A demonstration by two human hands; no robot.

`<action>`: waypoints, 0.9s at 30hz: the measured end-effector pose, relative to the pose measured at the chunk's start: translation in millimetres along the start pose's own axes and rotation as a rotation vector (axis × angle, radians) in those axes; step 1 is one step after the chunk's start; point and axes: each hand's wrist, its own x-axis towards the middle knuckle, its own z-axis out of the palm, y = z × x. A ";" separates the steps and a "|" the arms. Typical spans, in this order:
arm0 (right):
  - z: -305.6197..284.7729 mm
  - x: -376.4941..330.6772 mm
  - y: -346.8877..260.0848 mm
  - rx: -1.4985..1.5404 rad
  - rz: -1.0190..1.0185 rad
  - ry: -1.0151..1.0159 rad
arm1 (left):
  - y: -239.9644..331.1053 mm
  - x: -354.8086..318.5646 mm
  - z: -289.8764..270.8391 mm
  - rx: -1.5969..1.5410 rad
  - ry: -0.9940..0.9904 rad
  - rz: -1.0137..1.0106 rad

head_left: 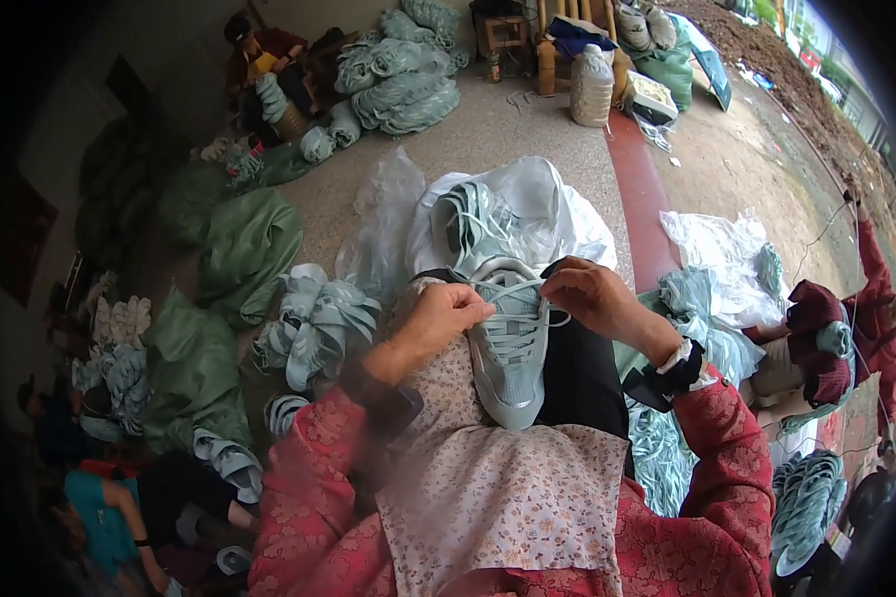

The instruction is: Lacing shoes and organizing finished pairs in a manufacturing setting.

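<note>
Shoe [511, 350] lies lengthwise, toe toward me, between my left hand [436, 323] and right hand [605, 303], both pinching lace [513, 323].

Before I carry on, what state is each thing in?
Near shoe: toe toward floral apron
Laces: threaded; tied or not, unclear
Left grip: pinched at laces
Right grip: pinched at laces
White plastic: crumpled
Green sack: slumped
Jug: upright
Far bundles: piled
</note>
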 end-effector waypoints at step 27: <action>7.3 20.5 14.1 0.256 0.196 -0.464 | 11.0 4.5 -22.3 -0.158 -0.249 -0.013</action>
